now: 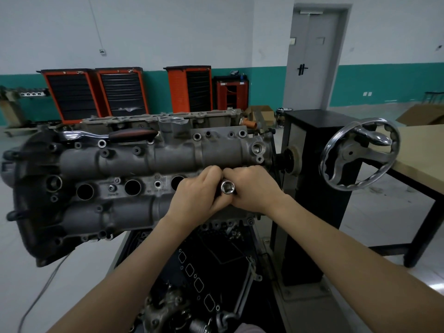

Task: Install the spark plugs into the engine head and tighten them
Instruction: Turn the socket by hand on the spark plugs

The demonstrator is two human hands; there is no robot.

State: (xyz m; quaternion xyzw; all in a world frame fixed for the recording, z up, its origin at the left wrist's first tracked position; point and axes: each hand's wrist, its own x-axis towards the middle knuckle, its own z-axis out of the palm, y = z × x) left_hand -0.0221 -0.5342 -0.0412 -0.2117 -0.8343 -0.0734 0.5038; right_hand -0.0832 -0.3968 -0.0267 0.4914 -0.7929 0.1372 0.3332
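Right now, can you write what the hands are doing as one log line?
left hand: grips socket | right hand: grips socket | place: over engine head | ratchet: lying on head, untouched

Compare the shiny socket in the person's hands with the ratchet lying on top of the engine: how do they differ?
The socket is short and stubby, gripped between both hands, its hex opening facing the camera. The ratchet is long, lies untouched on the engine head, and has a dark handle. Both have polished chrome metal.
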